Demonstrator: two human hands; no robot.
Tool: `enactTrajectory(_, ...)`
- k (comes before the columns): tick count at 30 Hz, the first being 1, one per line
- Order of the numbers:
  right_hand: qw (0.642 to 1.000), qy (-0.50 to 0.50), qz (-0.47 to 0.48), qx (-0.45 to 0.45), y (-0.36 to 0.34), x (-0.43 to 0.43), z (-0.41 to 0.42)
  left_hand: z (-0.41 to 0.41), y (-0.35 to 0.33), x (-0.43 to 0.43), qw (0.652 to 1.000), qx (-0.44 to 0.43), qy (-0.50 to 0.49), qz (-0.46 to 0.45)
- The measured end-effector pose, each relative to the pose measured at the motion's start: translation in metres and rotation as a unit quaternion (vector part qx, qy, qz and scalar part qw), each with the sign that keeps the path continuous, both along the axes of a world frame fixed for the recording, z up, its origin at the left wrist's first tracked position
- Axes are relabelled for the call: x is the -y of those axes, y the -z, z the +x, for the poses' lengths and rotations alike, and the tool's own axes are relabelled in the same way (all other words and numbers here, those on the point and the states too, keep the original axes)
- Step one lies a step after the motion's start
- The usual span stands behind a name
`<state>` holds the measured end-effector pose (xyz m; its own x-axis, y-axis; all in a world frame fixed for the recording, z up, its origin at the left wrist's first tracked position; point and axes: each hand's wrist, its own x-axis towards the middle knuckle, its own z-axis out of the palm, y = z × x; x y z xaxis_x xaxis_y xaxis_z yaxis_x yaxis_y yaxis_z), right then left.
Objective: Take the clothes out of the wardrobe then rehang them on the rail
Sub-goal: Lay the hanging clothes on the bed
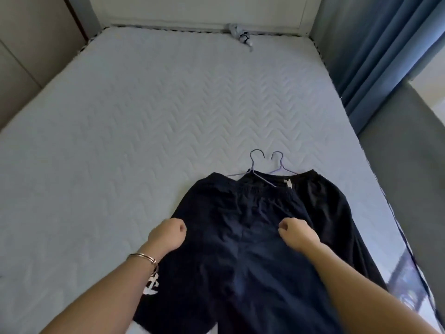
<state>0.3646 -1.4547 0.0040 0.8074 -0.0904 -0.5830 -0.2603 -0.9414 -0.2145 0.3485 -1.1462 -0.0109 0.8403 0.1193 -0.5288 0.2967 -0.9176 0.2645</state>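
Dark navy clothes lie stacked flat on a white quilted mattress, waistbands away from me. Two thin purple wire hangers poke out at the far end, hooks side by side. One garment has a white print near my left wrist. My left hand, with a bracelet on its wrist, rests curled at the left edge of the fabric. My right hand is curled on top of the fabric right of centre. Whether either hand pinches the cloth is hidden by the knuckles.
A small grey crumpled cloth lies at the head of the bed by the white headboard. Blue curtains hang at the right. Beige panels stand at the left. A grey wall borders the bed's right side.
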Motion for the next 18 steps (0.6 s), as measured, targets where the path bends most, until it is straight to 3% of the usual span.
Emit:
enactTrajectory(6,0.997,0.013,0.06,-0.055,0.006,-0.009,-0.054,-0.095,-0.016,-0.05,0.979,-0.009,-0.131,-0.157)
enactTrajectory(12,0.99,0.015,0.107,-0.091,-0.004,-0.059,-0.14,-0.243,-0.034,-0.087,0.946,-0.037,-0.254,-0.201)
enactTrajectory(18,0.967,-0.126,0.108,-0.191,0.005,-0.145,-0.224,-0.412,-0.019,-0.128,0.86,-0.092,-0.443,-0.236)
